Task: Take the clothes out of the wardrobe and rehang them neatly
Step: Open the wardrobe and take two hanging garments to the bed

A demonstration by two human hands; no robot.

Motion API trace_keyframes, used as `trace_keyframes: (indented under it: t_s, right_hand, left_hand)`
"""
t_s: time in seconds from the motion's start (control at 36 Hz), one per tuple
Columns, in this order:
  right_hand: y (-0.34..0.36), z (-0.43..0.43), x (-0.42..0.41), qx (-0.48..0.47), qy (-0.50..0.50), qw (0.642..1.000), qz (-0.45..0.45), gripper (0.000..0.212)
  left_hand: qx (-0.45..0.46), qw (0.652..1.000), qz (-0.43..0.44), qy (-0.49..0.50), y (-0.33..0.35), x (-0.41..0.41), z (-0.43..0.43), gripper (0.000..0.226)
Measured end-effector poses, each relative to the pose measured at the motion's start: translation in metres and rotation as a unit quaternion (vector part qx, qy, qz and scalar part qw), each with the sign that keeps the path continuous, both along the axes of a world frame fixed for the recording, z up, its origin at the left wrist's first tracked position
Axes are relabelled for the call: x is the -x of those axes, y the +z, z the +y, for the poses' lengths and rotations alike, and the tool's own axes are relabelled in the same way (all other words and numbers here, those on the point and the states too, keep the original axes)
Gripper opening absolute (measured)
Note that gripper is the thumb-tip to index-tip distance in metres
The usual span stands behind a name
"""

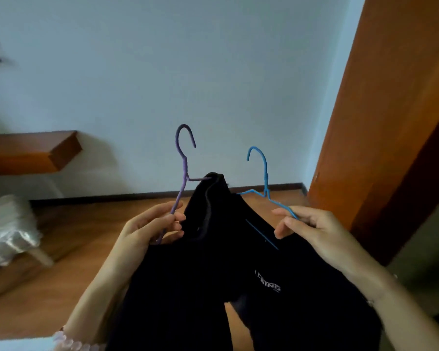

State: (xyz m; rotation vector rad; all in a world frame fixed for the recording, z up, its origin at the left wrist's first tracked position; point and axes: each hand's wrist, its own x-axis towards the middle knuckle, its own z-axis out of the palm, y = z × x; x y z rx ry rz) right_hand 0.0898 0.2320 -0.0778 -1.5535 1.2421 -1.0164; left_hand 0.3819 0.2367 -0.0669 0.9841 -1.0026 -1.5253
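I hold two wire hangers with black clothes draped over them. My left hand [153, 224] grips the shoulder wire of a purple hanger [184, 158], whose hook points up. My right hand [307, 228] pinches the shoulder wire of a blue hanger [262, 171], hook also up. A black garment [213, 274] with white lettering hangs from both hangers and falls down between my forearms. Its upper fold bunches between the two hangers. The lower parts of both hangers are hidden in the cloth.
An orange-brown wardrobe side panel [390, 122] rises at the right. A wooden wall shelf [36, 153] juts out at the left, above a pale, blurred piece of furniture [8, 229]. A white wall stands ahead over a wooden floor [74, 249].
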Motion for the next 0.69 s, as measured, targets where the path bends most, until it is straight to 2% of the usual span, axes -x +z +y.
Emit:
trace_keyframes:
  t_s: [0.14, 0.28, 0.39, 0.5, 0.58, 0.69]
  right_hand:
    - [0.001, -0.085, -0.019, 0.011, 0.034, 0.999, -0.007, 0.022]
    - [0.021, -0.172, -0.046, 0.021, 0.091, 0.996, -0.004, 0.023]
    - [0.044, -0.24, -0.074, 0.054, 0.13, 0.99, -0.011, 0.022]
    - [0.059, -0.298, -0.109, 0.077, 0.174, 0.982, -0.017, 0.021]
    - [0.062, -0.338, -0.139, 0.084, 0.229, 0.97, -0.007, 0.021]
    - [0.062, -0.385, -0.181, 0.088, 0.304, 0.949, 0.011, 0.022]
  left_hand:
    - [-0.003, 0.998, 0.017, 0.064, -0.006, -0.019, -0.057, 0.087]
    - [-0.012, 0.994, 0.013, 0.11, 0.008, -0.04, -0.115, 0.092]
    - [0.025, 0.986, 0.001, 0.167, 0.022, -0.057, -0.15, 0.096]
    - [0.061, 0.97, 0.001, 0.234, 0.034, -0.085, -0.168, 0.074]
    - [0.086, 0.948, -0.017, 0.305, 0.041, -0.102, -0.175, 0.069]
    - [0.064, 0.913, -0.08, 0.396, 0.046, -0.118, -0.185, 0.023]
